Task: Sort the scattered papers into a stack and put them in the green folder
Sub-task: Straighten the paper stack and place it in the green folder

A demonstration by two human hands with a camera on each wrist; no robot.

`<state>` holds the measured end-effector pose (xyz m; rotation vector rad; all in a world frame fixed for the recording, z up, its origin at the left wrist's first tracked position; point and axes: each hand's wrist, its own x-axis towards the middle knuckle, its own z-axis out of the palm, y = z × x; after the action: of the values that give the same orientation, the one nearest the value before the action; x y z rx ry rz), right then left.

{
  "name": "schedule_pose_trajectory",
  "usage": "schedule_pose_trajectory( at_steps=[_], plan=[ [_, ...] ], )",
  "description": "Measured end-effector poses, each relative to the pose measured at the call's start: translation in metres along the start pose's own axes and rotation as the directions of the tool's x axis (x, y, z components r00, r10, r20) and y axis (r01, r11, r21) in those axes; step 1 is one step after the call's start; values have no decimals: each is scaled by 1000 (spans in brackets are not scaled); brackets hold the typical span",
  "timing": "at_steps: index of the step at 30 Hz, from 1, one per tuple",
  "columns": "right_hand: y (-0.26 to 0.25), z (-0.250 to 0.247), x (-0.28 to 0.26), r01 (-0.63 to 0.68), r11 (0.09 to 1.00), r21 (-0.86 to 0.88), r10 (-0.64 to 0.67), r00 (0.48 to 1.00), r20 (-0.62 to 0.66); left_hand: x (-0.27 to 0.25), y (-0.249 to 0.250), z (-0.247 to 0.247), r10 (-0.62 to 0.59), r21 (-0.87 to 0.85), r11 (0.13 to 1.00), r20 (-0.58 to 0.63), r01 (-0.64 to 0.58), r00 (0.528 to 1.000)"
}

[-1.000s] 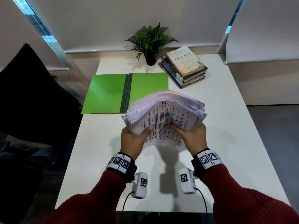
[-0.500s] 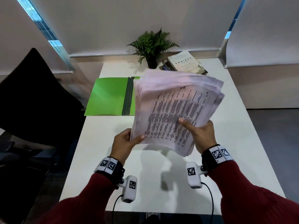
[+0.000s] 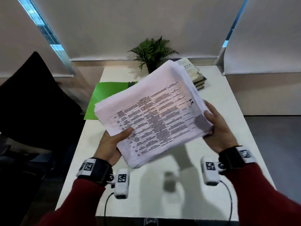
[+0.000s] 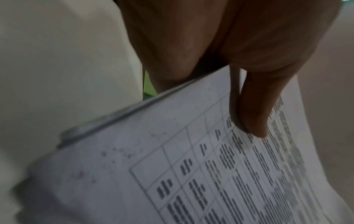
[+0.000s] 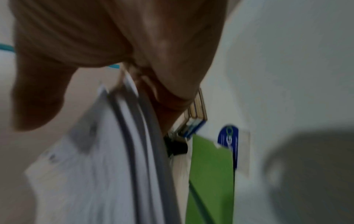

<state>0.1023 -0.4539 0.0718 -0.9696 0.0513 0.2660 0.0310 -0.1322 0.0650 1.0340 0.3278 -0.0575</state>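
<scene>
A thick stack of printed papers [image 3: 154, 111] is held in the air above the white table [image 3: 228, 111], turned sideways with its text running across. My left hand [image 3: 114, 141] grips its near left edge, thumb [image 4: 252, 106] on the top sheet [image 4: 191, 174]. My right hand [image 3: 215, 126] grips the right edge of the stack [image 5: 91, 166], thumb on top and fingers beneath. The green folder [image 3: 104, 97] lies open on the table behind the stack, mostly hidden by it; a strip of the folder [image 5: 210, 174] shows in the right wrist view.
A potted plant [image 3: 153, 53] stands at the table's far edge. A pile of books [image 3: 193, 74] lies right of it, partly behind the papers. A black chair [image 3: 32, 98] stands to the left of the table.
Both hands have turned the stack clockwise from upright to sideways and lifted it higher. My right hand moved from the bottom edge to the right edge.
</scene>
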Motion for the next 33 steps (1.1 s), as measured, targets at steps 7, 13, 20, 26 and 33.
schedule_pose_trajectory(
  at_steps=[7, 13, 20, 26, 33],
  plan=[
    [1, 12, 3, -97, 860, -501, 162, 983, 87, 13, 14, -25, 20, 383, 921, 116, -64, 993],
    [51, 15, 5, 105, 871, -481, -204, 966, -159, 17, -2, -12, 215, 539, 821, 15, -189, 976],
    [82, 22, -1, 207, 852, -481, -370, 888, -272, 16, -57, 7, 393, 436, 865, -280, -248, 876],
    [131, -20, -20, 70, 863, -501, -247, 923, -296, 19, -104, -35, 174, 542, 840, -304, 20, 937],
    [126, -26, -12, 61, 858, -510, -245, 921, -303, 27, -99, -35, 210, 496, 868, -330, -20, 920]
  ],
)
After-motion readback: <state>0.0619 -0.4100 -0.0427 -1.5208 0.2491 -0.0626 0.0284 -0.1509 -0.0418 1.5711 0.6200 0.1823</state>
